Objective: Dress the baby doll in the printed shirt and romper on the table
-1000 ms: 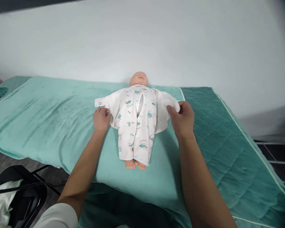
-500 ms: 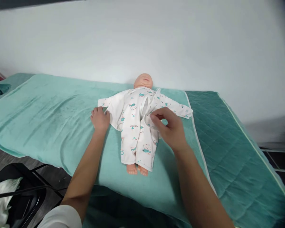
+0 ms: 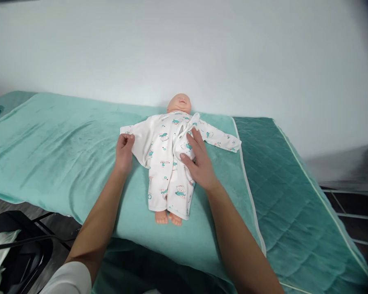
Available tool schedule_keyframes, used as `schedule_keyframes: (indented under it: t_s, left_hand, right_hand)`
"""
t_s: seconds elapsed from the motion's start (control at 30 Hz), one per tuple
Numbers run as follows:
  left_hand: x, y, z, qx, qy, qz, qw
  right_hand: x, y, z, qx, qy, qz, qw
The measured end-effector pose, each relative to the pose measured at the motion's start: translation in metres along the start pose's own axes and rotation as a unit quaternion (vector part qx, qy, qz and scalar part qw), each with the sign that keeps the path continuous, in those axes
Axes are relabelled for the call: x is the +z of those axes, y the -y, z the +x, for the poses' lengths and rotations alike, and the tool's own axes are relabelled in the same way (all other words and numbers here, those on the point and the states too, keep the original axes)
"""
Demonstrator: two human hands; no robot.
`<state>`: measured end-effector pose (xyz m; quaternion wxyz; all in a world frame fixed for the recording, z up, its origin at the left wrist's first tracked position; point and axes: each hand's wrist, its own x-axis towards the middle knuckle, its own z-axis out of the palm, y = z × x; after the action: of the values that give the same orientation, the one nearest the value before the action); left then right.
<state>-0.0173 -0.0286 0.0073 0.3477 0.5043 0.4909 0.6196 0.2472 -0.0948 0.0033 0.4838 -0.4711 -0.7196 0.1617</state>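
Note:
A baby doll [image 3: 179, 103] lies on its back, head toward the wall. It wears a white baby outfit [image 3: 161, 163] printed with small teal and red animals. Both sleeves are spread out sideways, and bare feet show below the trouser legs. My left hand [image 3: 124, 153] pinches the edge of the top's plain white flap, just below the sleeve on the left. On the doll's front, my right hand [image 3: 199, 163] rests with fingers apart against the printed front panel, which is folded over near the chest. Its fingers cover part of that panel.
A light teal blanket [image 3: 64, 151] lies under the doll, over a darker quilted cover [image 3: 276, 175] on the right. The white wall [image 3: 184, 49] borders the far side. At lower left stands a black chair [image 3: 33, 261] with a pale cloth [image 3: 0, 253] on it.
My left hand has closed on the flap's edge. My right hand has let go of the panel it was pinching and spread its fingers on the doll's front. The view has shifted slightly.

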Motion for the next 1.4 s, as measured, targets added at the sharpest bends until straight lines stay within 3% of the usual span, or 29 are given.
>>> schedule_keyframes:
  t_s: [0.1, 0.17, 0.27, 0.37, 0.5, 0.63, 0.9, 1.0, 1.17, 1.27, 1.4]
  left_hand:
    - [0.02, -0.029, -0.01, 0.047, 0.036, -0.003, 0.998]
    - [0.036, -0.046, -0.023, 0.088, 0.098, 0.042, 0.99]
    - [0.055, -0.059, -0.046, 0.16, 0.245, 0.144, 0.945]
    - [0.061, -0.057, -0.061, 0.231, 0.305, 0.222, 0.897]
    - [0.053, -0.047, -0.055, 0.202, 0.234, 0.183, 0.933]
    - [0.057, -0.041, -0.025, 0.182, 0.158, 0.191, 0.951]
    - [0.108, -0.045, 0.039, 0.111, 0.241, 0.158, 0.951]
    - [0.122, -0.05, 0.055, 0.1, 0.269, 0.125, 0.95]
    - [0.138, -0.047, 0.079, 0.056, 0.202, 0.199, 0.957]
    - [0.142, -0.044, 0.086, 0.021, 0.215, 0.227, 0.95]
    - [0.142, -0.04, 0.089, -0.013, 0.217, 0.214, 0.952]
  right_hand:
    - [-0.004, 0.0, -0.001, -0.026, 0.011, 0.007, 1.0]
    - [-0.006, -0.001, -0.001, -0.026, 0.008, 0.015, 1.0]
    - [-0.008, -0.002, 0.001, -0.008, 0.004, 0.032, 0.999]
    - [-0.007, -0.004, 0.002, 0.009, -0.012, 0.064, 0.998]
    - [-0.001, -0.011, 0.004, 0.045, -0.074, 0.114, 0.99]
    - [0.007, -0.02, 0.011, 0.079, -0.155, 0.16, 0.972]
    - [0.004, -0.02, 0.049, 0.18, -0.238, 0.104, 0.949]
    - [-0.003, -0.02, 0.08, 0.23, -0.214, 0.034, 0.949]
    - [-0.004, -0.018, 0.131, 0.3, -0.106, -0.116, 0.941]
    - [-0.004, -0.022, 0.143, 0.309, -0.065, -0.174, 0.933]
    - [-0.01, -0.032, 0.142, 0.298, -0.048, -0.137, 0.943]
